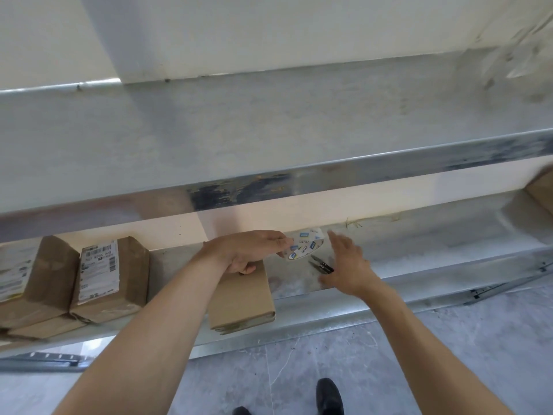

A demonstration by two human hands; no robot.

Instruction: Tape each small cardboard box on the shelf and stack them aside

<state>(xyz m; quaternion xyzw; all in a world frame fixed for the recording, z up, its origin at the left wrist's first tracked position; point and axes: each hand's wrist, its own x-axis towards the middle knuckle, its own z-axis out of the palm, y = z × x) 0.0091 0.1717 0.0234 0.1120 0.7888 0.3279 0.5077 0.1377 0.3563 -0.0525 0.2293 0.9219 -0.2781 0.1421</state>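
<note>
Four cardboard boxes (241, 298), one tape roll (305, 244), one pair of snips (321, 264), two hands (245, 250)

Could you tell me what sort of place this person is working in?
Probably a stockroom or parcel packing area: metal shelving, cardboard boxes with shipping labels stacked on it, and a tape roll held in the left hand.

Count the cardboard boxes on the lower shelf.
At least 5: plain box under the left hand, labelled box left of it, two far left, one far right, cropped.
</note>
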